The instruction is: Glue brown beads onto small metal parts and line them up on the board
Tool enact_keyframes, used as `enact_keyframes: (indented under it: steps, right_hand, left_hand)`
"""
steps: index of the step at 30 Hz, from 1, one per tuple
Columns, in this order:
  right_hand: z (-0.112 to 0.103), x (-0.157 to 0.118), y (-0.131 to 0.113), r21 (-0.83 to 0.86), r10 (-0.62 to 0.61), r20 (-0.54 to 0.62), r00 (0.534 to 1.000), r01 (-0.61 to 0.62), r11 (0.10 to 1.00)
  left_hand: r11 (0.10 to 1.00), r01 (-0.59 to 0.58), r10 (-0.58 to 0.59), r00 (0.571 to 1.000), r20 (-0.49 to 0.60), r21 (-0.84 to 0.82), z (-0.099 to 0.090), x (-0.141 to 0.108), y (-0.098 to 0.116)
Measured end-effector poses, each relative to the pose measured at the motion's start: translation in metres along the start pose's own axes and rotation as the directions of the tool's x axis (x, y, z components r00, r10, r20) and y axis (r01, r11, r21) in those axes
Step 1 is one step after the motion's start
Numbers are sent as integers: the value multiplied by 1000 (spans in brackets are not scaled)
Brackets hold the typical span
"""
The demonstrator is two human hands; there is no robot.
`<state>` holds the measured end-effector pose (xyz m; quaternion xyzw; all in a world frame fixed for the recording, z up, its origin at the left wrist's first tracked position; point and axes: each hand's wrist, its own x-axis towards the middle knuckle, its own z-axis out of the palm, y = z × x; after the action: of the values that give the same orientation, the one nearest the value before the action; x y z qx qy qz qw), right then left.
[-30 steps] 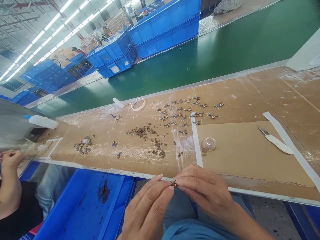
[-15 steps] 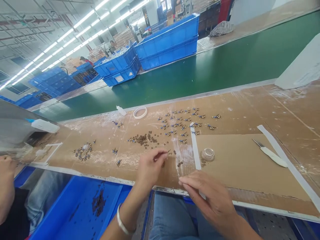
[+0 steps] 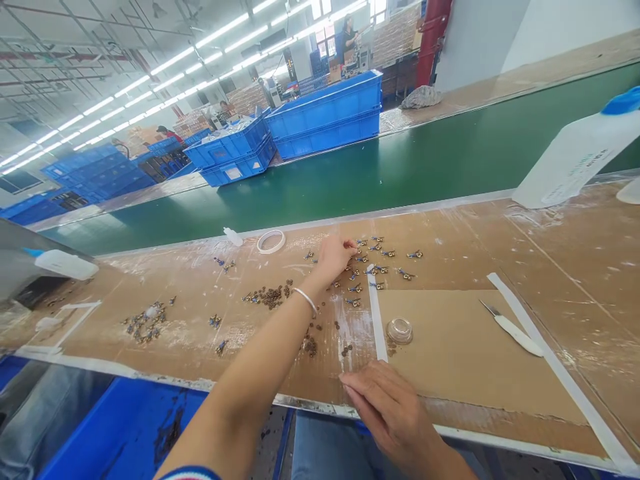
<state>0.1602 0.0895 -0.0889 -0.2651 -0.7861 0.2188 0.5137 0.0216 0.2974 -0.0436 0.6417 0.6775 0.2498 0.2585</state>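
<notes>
My left hand (image 3: pixel 336 257) reaches far across the table into a spread of small blue-and-gold figures (image 3: pixel 388 253). Its thumb and fingertips are pinched together at the left side of these pieces; what lies between them is too small to make out. Close to the table's front edge is my right hand (image 3: pixel 385 403), its thumb and forefinger also pressed together, and whatever they hold cannot be made out. Small brown discs (image 3: pixel 273 297) form a loose pile left of my left forearm. More brown discs (image 3: pixel 347 350) lie just beyond my right fingertips.
Right of centre, a clear round dish (image 3: pixel 400 331) and a white-handled knife (image 3: pixel 517 335) lie on a cardboard sheet (image 3: pixel 460 373). A tape roll (image 3: pixel 271 242) and small bottle (image 3: pixel 233 236) are near the green conveyor (image 3: pixel 310 180). A large white bottle (image 3: pixel 570 160) stands right.
My left hand has moved forward from the near discs to the figures. My right hand stays near the front edge, fingers together. The camera view has shifted, bringing the large bottle's blue cap into sight.
</notes>
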Motion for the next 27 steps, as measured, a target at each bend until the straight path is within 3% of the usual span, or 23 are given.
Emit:
enact_keyframes:
  steps: [6,15,17,20,22,25,27]
  right_hand:
    - [2,-5,4,-12,2,15,1000,-2,1000]
    - [-1,-7,5,14,-3,24,1000,3,1000]
    - [-3,-5,4,27,-3,22,1000,3,1000]
    - [-5,-3,3,50,5,0,1000,-5,999]
    - [-6,-2,2,60,23,-4,1000,-23,998]
    - [-5,-3,1,59,40,3,999,-40,997]
    - [-4,-3,0,46,35,-5,999,-35,998]
  left_hand:
    - [996,-1,-7,997,77,93,-4,20,2]
    - [983,-53,38,995,88,175,-19,14,5]
    - [979,-70,58,996,70,192,-29,-4,7]
    - [971,-97,87,995,58,218,-43,-58,-1]
    - [963,-105,97,994,46,249,-51,-104,-18]
    - [927,-149,179,982,-59,343,-60,-166,-57]
    - [915,-112,183,971,-152,387,-65,-196,-82]
